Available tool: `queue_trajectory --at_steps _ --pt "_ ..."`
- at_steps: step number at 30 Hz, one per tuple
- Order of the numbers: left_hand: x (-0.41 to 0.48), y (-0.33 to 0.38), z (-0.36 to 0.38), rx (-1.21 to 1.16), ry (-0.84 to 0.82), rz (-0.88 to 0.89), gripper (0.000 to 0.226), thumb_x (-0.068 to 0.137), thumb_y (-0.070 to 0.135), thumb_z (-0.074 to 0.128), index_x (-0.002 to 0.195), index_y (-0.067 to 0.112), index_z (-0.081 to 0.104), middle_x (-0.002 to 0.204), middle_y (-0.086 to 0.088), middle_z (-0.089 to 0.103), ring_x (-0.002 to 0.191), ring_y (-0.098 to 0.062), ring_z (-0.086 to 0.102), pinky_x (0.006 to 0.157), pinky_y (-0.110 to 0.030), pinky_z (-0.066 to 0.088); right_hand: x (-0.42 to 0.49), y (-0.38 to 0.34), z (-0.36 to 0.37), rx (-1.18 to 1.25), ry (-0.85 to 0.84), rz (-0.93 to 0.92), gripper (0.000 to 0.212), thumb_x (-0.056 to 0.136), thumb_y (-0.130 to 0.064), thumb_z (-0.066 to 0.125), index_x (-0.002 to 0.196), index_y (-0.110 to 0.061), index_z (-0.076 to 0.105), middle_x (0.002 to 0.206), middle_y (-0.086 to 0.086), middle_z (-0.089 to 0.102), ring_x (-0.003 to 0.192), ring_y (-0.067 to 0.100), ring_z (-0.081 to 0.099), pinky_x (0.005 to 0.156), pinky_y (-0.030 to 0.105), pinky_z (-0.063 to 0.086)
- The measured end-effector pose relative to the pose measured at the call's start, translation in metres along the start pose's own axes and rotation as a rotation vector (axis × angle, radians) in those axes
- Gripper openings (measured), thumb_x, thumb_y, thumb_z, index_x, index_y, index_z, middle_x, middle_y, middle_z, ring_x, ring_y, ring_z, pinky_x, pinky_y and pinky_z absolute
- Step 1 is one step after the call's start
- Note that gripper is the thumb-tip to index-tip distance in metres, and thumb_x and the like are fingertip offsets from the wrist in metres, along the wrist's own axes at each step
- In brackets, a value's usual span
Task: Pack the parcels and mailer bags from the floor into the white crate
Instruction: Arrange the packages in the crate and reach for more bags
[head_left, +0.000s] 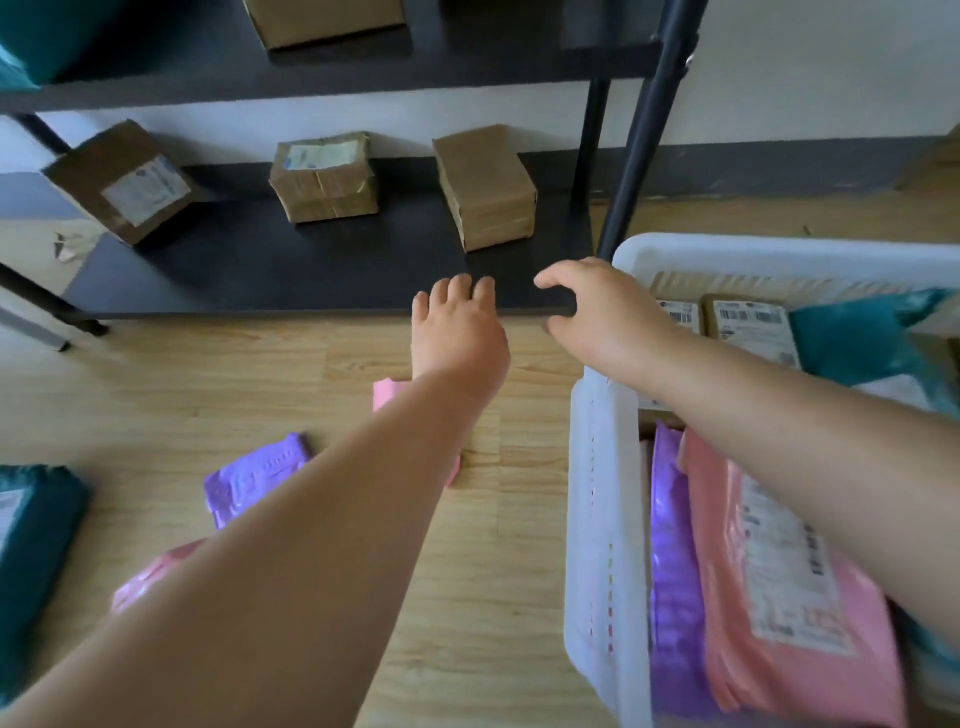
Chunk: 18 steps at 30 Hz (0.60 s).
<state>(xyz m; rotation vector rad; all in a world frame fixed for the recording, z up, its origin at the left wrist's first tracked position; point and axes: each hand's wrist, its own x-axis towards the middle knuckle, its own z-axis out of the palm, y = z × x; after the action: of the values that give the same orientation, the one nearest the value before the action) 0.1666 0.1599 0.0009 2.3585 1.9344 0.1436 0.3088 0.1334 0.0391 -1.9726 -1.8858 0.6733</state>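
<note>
At the far left, a teal mailer bag is lying on the wooden floor, partly cut off by the frame edge. A pink mailer bag is lying near it, partly hidden by the left forearm. A purple mailer bag is lying on the floor just beyond that forearm. A second pink bag is showing from under the left wrist.

The lower black shelf is carrying three brown parcels: a labelled one at the left, a labelled one in the middle, and a plain one at the right.

The left hand is reaching forward over the front edge of the shelf, fingers extended and holding nothing. The right hand is reaching beside it at the shelf's front corner, fingers loosely curled with the thumb spread below, gripping nothing. Whether either hand is touching the shelf cannot be told. The two hands are close together but apart.

The white crate is standing on the floor at the right, under the right forearm. Inside it, a purple bag and a pink labelled bag are standing on edge side by side. Two labelled parcels and a teal bag are sitting at the far end.
</note>
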Motion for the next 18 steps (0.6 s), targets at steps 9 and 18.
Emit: queue_trajectory --at_steps 9,18 --pt "-0.058 -0.015 -0.076 -0.081 -0.118 -0.175 0.048 0.097 0.021 0.039 0.145 0.018 0.034 0.149 -0.003 0.037 0.139 -0.023 0.030 0.116 -0.038 0.022 -0.030 -0.039 -0.045 -0.051 -0.165 0.134 0.053 0.088 -0.018 0.062 0.139 -0.022 0.048 0.143 0.002 0.045 0.125 0.022 0.050 0.095 0.032 0.043" --pt "-0.160 -0.054 -0.164 -0.121 -0.196 -0.395 0.045 0.090 0.017 0.046 0.135 0.018 0.043 0.136 -0.002 0.047 0.127 -0.025 0.039 0.106 -0.035 0.026 -0.073 -0.129 -0.069 -0.138 -0.354 0.133 0.051 0.089 -0.016 0.057 0.139 -0.023 0.046 0.139 0.004 0.045 0.122 0.024 0.051 0.086 0.031 0.044"
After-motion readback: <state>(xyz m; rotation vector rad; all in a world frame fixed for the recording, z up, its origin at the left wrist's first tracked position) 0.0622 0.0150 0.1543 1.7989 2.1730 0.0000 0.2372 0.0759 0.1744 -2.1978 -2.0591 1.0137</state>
